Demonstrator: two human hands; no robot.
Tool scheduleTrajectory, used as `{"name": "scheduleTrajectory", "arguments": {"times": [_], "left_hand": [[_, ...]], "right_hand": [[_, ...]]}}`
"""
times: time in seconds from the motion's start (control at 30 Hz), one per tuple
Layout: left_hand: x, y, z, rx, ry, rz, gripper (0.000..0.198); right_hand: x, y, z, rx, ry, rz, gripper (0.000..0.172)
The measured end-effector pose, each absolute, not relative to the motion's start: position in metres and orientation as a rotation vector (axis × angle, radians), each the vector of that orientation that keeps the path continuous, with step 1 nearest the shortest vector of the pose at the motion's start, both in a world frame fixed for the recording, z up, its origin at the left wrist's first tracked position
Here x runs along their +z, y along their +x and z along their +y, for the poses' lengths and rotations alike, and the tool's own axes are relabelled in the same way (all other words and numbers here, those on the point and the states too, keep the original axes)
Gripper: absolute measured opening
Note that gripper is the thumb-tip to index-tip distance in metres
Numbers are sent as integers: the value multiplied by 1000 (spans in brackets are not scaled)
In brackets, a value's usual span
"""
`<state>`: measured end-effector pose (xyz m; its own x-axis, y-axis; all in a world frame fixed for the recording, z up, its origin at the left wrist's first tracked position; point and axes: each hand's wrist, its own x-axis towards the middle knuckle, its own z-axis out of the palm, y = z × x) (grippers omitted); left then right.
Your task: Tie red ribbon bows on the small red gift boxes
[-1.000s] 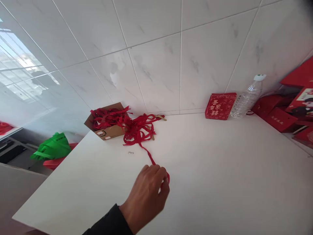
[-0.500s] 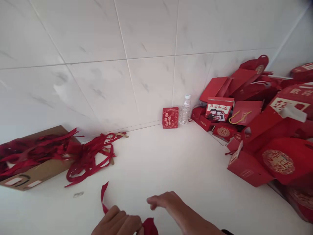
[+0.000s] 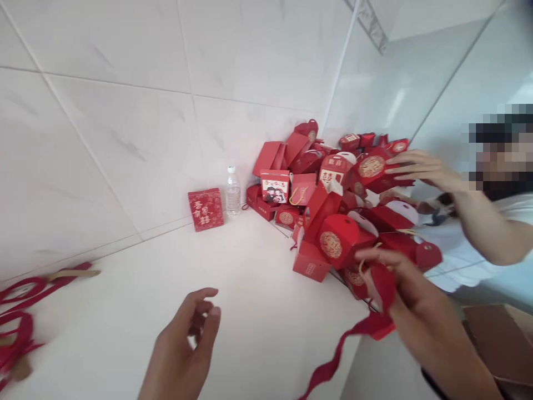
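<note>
My left hand hovers over the white tabletop with its fingers loosely bent and apart, holding nothing. At the right, my right hand is closed on a dark red ribbon, which trails down over the table's edge. A folded red part shows between the thumb and fingers, with a thin gold cord beside it; whether the cord belongs to the held piece I cannot tell. Close to this hand lies a heap of red gift boxes, some bearing gold round emblems.
Another person's hand touches the heap from the far right. A clear bottle and a red printed box stand by the tiled wall. More red ribbons lie at the left. An open cardboard box is below, at right.
My view has swung right, bringing the other person into sight. The ribbon was in my left hand and is now in my right, which has moved toward the heap; my left has opened.
</note>
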<state>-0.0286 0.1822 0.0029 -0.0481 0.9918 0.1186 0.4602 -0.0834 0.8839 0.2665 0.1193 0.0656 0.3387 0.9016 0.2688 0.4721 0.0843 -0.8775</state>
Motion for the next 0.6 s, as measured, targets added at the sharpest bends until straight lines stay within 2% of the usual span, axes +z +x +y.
{"name": "scheduleTrajectory", "arguments": {"times": [0.07,0.13,0.3,0.4,0.5,0.6], "left_hand": [[-2,5,192,1074,1568,1415,36],[-5,34,193,1058,1566,1292,31],[-3,65,171,995,1504,1194,27],[-3,63,146,1106,1439,1315,31],[-11,58,119,1281,1563,1371,51],[-29,47,97,1271,1710,1438,84]], "right_hand": [[77,298,141,129,-1755,-1211,47],[83,318,167,-19,-1986,-1300,48],[84,321,194,-78,-2045,-1399,23],[82,294,169,-131,-1890,-1384,21],[72,250,135,-13,-1681,-1526,30],[48,196,113,460,-1588,-1907,31]]}}
